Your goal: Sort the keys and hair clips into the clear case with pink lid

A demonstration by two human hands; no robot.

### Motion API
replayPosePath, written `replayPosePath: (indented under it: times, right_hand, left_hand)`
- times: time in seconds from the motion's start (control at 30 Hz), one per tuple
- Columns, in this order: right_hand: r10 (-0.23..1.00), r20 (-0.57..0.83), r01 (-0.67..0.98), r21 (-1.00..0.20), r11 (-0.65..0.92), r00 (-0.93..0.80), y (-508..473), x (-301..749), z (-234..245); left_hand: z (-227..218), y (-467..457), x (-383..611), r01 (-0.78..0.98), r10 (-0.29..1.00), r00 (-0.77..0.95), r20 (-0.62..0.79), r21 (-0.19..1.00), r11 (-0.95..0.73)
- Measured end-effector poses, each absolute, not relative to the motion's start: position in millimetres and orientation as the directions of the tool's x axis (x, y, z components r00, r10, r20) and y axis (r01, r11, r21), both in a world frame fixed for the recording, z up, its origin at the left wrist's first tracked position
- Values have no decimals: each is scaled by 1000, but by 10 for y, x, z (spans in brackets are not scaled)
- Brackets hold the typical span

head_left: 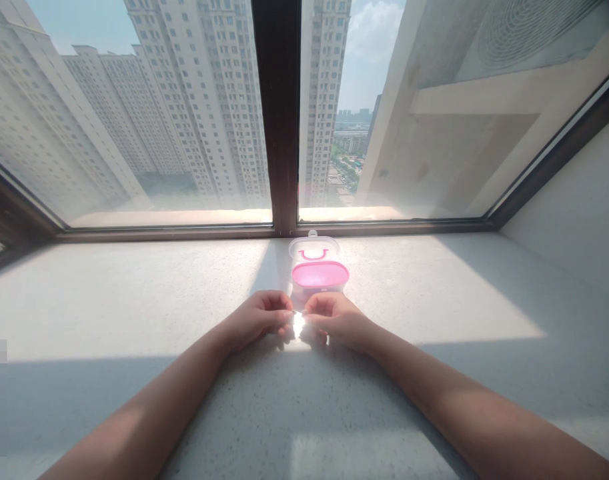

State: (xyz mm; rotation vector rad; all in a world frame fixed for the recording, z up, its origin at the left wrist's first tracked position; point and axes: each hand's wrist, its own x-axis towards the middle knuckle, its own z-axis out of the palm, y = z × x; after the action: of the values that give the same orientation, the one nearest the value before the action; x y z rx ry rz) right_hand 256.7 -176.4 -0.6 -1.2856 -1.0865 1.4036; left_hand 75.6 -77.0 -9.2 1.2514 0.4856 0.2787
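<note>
My left hand [260, 319] and my right hand [335, 321] rest side by side on a pale speckled window sill [134, 313]. Both have their fingers curled into a pinch, and the fingertips meet over a tiny thin object [297, 313] that is too small and too sunlit to name. Just beyond my hands stands a small pink box [319, 275] with its clear lid [314, 248] raised behind it. The inside of the box is not visible.
A dark window frame with a central post [280, 113] runs along the back of the sill. A white side wall [579, 213] closes the sill on the right. Tall apartment blocks show through the glass.
</note>
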Motion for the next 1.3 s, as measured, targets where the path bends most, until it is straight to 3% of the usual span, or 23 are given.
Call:
replayPosePath:
  times: [1.3]
  right_hand:
    - [978, -204, -32, -978, -206, -34, -1773, 2564, 39]
  left_hand:
    - [-65, -797, 768, 72, 460, 864, -205, 954, 291]
